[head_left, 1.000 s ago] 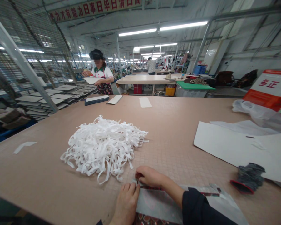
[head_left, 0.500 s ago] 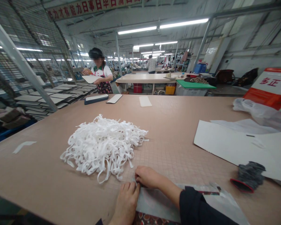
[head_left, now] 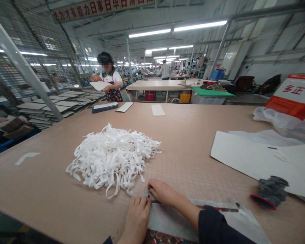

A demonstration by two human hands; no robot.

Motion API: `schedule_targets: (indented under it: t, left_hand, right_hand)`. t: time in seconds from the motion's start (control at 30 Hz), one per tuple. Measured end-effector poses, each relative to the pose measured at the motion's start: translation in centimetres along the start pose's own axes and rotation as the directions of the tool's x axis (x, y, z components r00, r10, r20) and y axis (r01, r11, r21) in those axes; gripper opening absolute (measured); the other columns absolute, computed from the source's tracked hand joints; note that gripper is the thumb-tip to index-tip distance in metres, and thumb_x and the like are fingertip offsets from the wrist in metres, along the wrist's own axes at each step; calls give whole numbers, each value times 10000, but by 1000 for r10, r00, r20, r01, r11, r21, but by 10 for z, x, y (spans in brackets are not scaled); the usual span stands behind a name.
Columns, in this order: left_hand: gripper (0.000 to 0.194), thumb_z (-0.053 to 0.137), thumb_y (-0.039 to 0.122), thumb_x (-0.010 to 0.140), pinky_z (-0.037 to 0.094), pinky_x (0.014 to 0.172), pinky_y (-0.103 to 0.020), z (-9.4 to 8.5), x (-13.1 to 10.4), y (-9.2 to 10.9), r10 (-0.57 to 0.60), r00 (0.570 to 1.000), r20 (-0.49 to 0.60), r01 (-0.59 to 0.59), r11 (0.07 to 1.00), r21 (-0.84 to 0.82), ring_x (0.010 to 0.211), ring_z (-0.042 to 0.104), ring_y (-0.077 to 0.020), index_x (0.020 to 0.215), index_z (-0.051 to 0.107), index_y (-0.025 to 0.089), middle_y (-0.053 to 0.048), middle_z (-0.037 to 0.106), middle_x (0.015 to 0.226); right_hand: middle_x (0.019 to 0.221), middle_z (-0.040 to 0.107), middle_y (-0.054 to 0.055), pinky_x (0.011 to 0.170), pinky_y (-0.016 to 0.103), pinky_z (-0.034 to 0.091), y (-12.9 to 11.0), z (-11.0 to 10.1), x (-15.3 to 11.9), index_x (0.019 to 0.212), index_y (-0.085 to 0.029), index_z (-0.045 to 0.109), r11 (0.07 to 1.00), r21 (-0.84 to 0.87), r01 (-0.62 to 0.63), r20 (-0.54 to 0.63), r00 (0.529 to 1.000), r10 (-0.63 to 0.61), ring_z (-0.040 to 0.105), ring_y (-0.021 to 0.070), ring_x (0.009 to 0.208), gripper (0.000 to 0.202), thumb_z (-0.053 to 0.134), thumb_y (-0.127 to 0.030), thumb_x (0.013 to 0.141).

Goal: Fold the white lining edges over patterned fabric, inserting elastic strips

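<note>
Near the front edge of the table, a fabric piece with a whitish, sheer-looking backing lies in front of me. A dark red patterned strip runs along its far edge, and more of that pattern shows at the bottom. My left hand is closed at the far left corner of the piece, with fingertips curled on its edge. Right beside it, my right hand pinches the same edge, and its fingertips are partly hidden. Just beyond both hands sits a loose heap of white fabric strips.
White boards and a dark grey knit glove lie on the right, below a plastic bag. Small panels rest along the far edge. Past the table, a person holds a white panel beside stacked panels.
My right hand and forearm have shifted slightly right, so more of the dark red strip shows beside the forearm. My left hand stays at the corner.
</note>
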State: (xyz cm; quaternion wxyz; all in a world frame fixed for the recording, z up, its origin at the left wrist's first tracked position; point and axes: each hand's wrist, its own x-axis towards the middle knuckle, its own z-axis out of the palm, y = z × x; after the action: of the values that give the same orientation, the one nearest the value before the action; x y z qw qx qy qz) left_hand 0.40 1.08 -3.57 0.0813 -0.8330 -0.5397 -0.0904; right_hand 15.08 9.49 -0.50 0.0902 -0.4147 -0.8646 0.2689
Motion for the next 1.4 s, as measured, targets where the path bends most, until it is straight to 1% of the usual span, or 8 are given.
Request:
schedule_targets:
  t: [0.2,0.47,0.73,0.77,0.87,1.03,1.23,1.4]
  left_hand:
    - [322,537,60,767,458,706,-349,0,-2,1,-24,1000,5,24,1000,-15,786,523,-197,1058,576,192,-36,592,912]
    - [342,481,29,757,438,755,-335,-2,-1,1,-23,1000,-14,23,1000,-12,815,525,-187,1041,576,195,-31,600,920]
    - [411,381,27,705,283,955,-397,9,4,-14,147,949,-278,-161,987,-28,1001,518,-207,978,622,219,-15,652,1027]
    - [440,390,37,699,276,957,-394,11,6,-20,255,943,-216,-260,966,5,1022,516,-209,1031,606,227,-12,642,1075]
    - [452,421,72,695,286,939,-396,16,9,-34,347,928,-137,-346,938,35,1002,542,-217,1074,596,245,-5,633,1116]
    - [418,405,98,755,324,919,-384,-4,18,-33,266,962,61,-263,964,-50,980,563,-199,1089,594,262,-6,629,1123]
    - [276,384,135,816,370,841,-385,-53,47,0,130,944,304,-116,991,-66,872,571,-202,877,640,218,-38,641,915]
    - [258,464,165,798,368,859,-367,-52,56,16,150,956,254,-119,984,-131,958,545,-203,1018,588,218,-42,615,1031]
  right_hand:
    - [913,579,39,746,202,391,4,7,-25,875,-168,610,984,78,162,-74,985,-157,519,130,838,226,404,-92,823]
    - [898,553,32,768,250,386,4,19,-31,943,-196,608,966,-105,236,-123,961,-248,468,161,875,179,438,-215,890]
    - [911,567,85,734,325,409,-9,5,-65,978,-123,552,886,-416,203,-104,958,-268,470,210,835,184,449,-207,851]
    - [908,568,90,727,333,410,-5,2,-74,966,-118,554,877,-439,194,-89,962,-257,471,215,829,186,452,-218,846]
    - [923,574,96,725,330,406,14,-11,-112,973,-107,553,884,-458,91,-82,986,-144,478,215,830,190,456,-202,841]
    - [967,583,87,767,291,380,58,-34,-168,973,-139,582,906,-353,-232,-142,971,194,496,199,889,208,418,-127,845]
    - [950,594,70,771,252,357,85,-53,-164,877,-153,616,891,-125,-436,-108,899,425,510,182,924,194,479,-120,743]
    - [868,609,67,705,257,362,79,-63,-154,781,-154,621,900,-109,-422,-67,906,417,536,187,841,168,529,-110,648]
